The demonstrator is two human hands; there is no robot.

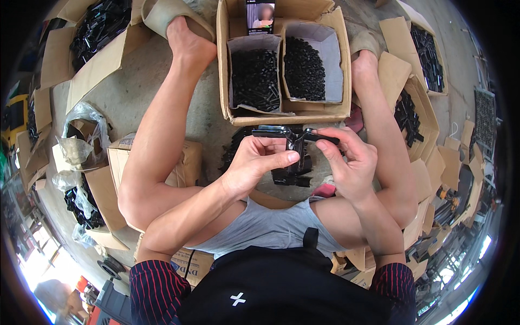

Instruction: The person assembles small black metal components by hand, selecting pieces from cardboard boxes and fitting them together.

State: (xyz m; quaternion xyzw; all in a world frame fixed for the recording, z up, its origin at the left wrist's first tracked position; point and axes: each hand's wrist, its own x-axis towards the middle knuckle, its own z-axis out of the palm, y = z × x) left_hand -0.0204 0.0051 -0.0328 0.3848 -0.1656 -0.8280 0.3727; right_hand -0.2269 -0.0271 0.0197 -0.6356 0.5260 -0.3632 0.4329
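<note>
My left hand point(250, 167) is closed on a glossy black plastic part point(270, 131), a branched piece with one flat arm reaching left. In my right hand point(351, 156), thumb and fingers pinch a slim black piece point(324, 137) whose end meets the left-hand part; whether the two are joined I cannot tell. Below them, between my legs, lies a pile of similar black parts point(291, 177). Just beyond my hands stands an open carton point(287, 118). Inside it, one bin holds small black pins point(254, 81) and the other small black pieces point(303, 67).
A phone point(260, 17) leans at the carton's far side. Open boxes of black parts stand far left point(89, 81), far right point(391, 81) and beside my right knee point(425, 122). A closed carton point(187, 165) sits under my left leg, near clear plastic bags point(81, 149).
</note>
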